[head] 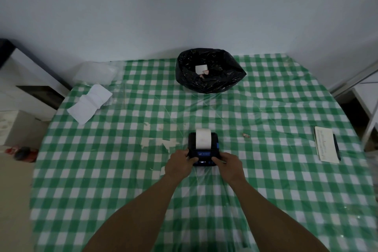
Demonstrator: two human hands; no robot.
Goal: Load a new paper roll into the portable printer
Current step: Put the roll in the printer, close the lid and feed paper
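Printer (203,149) sits mid-table (266,190), paper roll (203,138) seated in its open bay. My left hand (179,162) and right hand (231,164) grip its near corners, fingers (222,158) clamped on the casing. Black bag (208,70) lies beyond.

Two bare forearms enter from the lower edge, one from about 7 o'clock and one from about 5 o'clock. No sleeve covers either arm up to the frame edge. The left hand (180,162) and right hand (230,164) are bare: no gloves, rings, watch or wristband show. The fingertips are partly hidden.
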